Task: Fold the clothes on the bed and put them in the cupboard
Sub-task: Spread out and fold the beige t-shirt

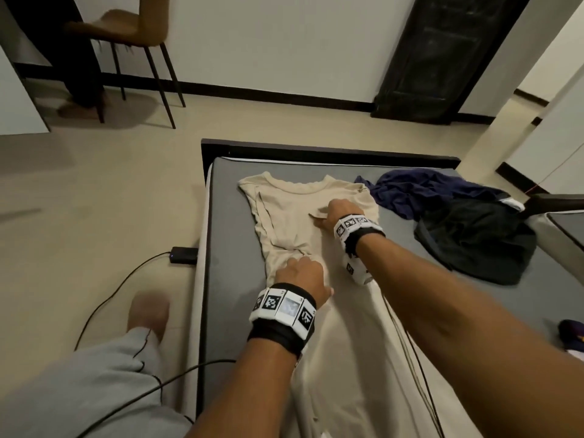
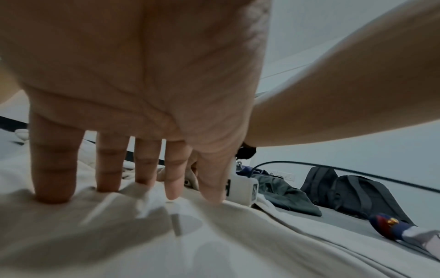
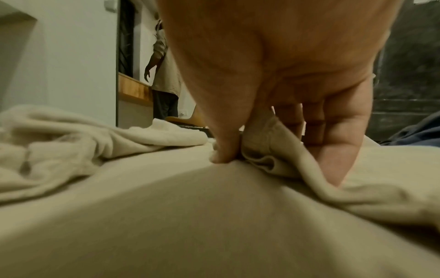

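A beige T-shirt (image 1: 290, 213) lies lengthwise on the grey bed (image 1: 221, 191), collar at the far end. My left hand (image 1: 300, 276) presses on its middle with straight, spread fingers (image 2: 54, 178), flat on the cloth (image 2: 119, 225). Farther up, my right hand (image 1: 339, 211) pinches a folded edge of the same shirt (image 3: 266, 150) between thumb (image 3: 223, 146) and fingers, near the chest. The shirt's left side is folded inward.
A purple-blue garment (image 1: 420, 191) and a dark garment (image 1: 474, 241) lie in heaps on the bed's right. A small dark item (image 1: 572, 330) sits at the right edge. A chair (image 1: 126, 30) stands on the floor beyond. A cable and black box (image 1: 183, 255) lie beside the bed.
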Demonstrator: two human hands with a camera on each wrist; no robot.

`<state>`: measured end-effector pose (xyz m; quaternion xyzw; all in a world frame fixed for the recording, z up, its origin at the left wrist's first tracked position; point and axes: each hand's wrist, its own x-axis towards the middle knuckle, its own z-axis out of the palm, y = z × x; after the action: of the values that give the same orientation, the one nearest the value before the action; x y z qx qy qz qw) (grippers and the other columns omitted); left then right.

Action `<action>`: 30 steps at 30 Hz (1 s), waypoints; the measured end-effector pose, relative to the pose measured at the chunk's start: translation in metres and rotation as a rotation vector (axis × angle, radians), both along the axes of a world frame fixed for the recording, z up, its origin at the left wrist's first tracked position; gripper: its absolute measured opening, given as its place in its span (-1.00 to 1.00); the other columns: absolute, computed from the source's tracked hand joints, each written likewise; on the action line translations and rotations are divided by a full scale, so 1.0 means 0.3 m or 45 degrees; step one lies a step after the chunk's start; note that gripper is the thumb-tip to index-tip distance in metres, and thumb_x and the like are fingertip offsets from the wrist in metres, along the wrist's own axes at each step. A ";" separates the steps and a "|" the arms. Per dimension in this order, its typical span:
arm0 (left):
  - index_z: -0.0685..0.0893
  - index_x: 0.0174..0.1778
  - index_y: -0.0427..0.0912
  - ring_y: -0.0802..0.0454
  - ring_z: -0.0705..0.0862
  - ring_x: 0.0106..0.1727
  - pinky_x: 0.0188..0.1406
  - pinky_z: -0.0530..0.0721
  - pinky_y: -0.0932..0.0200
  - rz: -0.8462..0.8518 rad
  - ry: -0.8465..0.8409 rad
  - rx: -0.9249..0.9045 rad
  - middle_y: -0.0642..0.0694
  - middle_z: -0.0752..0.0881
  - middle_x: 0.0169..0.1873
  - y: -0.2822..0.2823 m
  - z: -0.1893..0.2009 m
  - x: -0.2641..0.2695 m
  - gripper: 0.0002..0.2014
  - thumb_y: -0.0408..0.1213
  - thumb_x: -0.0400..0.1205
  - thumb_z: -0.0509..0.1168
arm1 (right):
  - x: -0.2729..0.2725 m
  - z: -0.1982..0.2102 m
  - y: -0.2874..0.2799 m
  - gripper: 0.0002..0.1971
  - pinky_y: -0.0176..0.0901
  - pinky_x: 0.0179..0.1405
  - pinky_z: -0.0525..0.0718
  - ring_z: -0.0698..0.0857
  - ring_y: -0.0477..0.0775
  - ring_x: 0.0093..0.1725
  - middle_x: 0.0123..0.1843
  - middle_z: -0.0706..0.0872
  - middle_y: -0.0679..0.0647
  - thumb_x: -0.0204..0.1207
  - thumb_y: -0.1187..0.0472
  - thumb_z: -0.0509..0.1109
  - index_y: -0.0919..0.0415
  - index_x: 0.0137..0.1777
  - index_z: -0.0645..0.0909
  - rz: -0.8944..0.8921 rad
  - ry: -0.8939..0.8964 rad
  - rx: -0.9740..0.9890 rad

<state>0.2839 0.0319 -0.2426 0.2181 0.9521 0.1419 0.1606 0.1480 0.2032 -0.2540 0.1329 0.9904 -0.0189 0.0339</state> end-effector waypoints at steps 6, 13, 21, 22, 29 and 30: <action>0.59 0.46 -0.06 -0.23 0.35 0.53 0.41 0.44 -0.17 -0.008 -0.019 -0.060 -0.16 0.45 0.50 0.024 0.011 0.011 -0.50 0.11 0.67 0.29 | -0.020 0.063 0.013 -0.75 -0.06 -0.14 0.58 0.71 0.26 -0.09 -0.02 0.73 0.17 0.57 -0.02 0.44 0.19 -0.03 0.62 -0.018 -0.009 0.167; 0.62 0.43 -0.08 -0.27 0.30 0.53 0.42 0.42 -0.19 -0.010 -0.011 -0.091 -0.18 0.42 0.52 0.051 0.011 0.007 -0.50 0.13 0.66 0.30 | -0.100 0.084 0.129 -0.54 0.25 0.32 0.66 0.68 0.42 0.26 0.27 0.69 0.33 0.61 -0.04 0.14 0.37 0.10 0.65 -0.284 0.034 -0.518; 0.62 0.43 -0.09 -0.28 0.29 0.54 0.42 0.42 -0.20 -0.017 -0.015 -0.081 -0.18 0.41 0.53 0.045 0.008 0.004 -0.52 0.10 0.67 0.29 | -0.152 -0.015 0.222 -0.63 0.24 0.16 0.74 0.73 0.24 0.01 0.05 0.73 0.23 0.67 -0.02 0.28 0.29 0.24 0.58 -0.454 0.167 -1.286; 0.62 0.42 -0.09 -0.28 0.28 0.55 0.42 0.43 -0.21 -0.017 -0.019 -0.084 -0.18 0.41 0.52 0.047 0.008 0.003 -0.52 0.10 0.67 0.29 | -0.140 -0.006 0.219 -0.67 0.25 0.19 0.72 0.74 0.25 0.01 0.03 0.74 0.23 0.68 -0.02 0.26 0.25 0.15 0.61 -0.440 0.161 -1.295; 0.64 0.37 -0.11 -0.30 0.27 0.53 0.39 0.44 -0.26 -0.001 -0.031 -0.117 -0.19 0.41 0.49 0.066 0.002 -0.009 -0.53 0.12 0.67 0.29 | -0.069 0.005 0.316 -0.69 0.05 0.23 0.61 0.66 0.33 0.27 0.36 0.64 0.21 0.67 0.23 0.23 0.14 0.38 0.55 -0.361 0.202 -0.616; 0.64 0.37 -0.11 -0.30 0.27 0.53 0.39 0.44 -0.25 0.004 -0.028 -0.123 -0.19 0.41 0.49 0.069 0.000 -0.010 -0.53 0.12 0.66 0.29 | -0.057 0.011 0.328 -0.65 0.07 0.26 0.60 0.64 0.34 0.34 0.43 0.60 0.24 0.68 0.27 0.21 0.13 0.45 0.52 -0.372 0.239 -0.555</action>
<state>0.2809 0.0525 -0.2425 0.2071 0.9563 0.0985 0.1813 0.1310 0.3016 -0.2509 0.2616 0.9320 -0.2486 -0.0334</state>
